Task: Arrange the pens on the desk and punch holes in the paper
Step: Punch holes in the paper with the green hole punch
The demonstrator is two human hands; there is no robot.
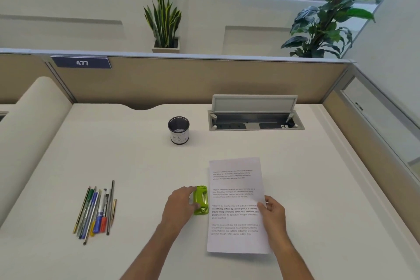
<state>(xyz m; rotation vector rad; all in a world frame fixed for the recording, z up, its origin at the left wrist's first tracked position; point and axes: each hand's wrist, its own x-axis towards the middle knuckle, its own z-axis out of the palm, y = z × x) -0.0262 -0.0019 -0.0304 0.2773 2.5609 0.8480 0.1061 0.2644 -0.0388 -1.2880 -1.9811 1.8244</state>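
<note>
Bare forearms (154,248) reach in from the bottom edge, which cuts them off, onto the white desk (136,154). Well to the left of the green hole punch (201,200) a loose bunch of pens (97,211) and pencils lies flat, side by side and roughly parallel, tips pointing away and towards the viewer; their brands are too small to read. Beyond the punch and slightly left of it a dark mesh pen cup (178,130) stands upright, a white label with handwritten letters on its front. The left hand (181,204) grips the punch from its left side, fingers curled over the far end and thumb against the near end. Just right of the punch lies the printed sheet of paper (234,188); its left edge meets the punch, though whether it sits inside the slot cannot be told. Far beyond the punch, to the right, a desk cable box (254,120) has its lid propped open. Right of the punch, the right hand (273,211) pinches the sheet's right edge, thumb on top, fingers hidden underneath.
</note>
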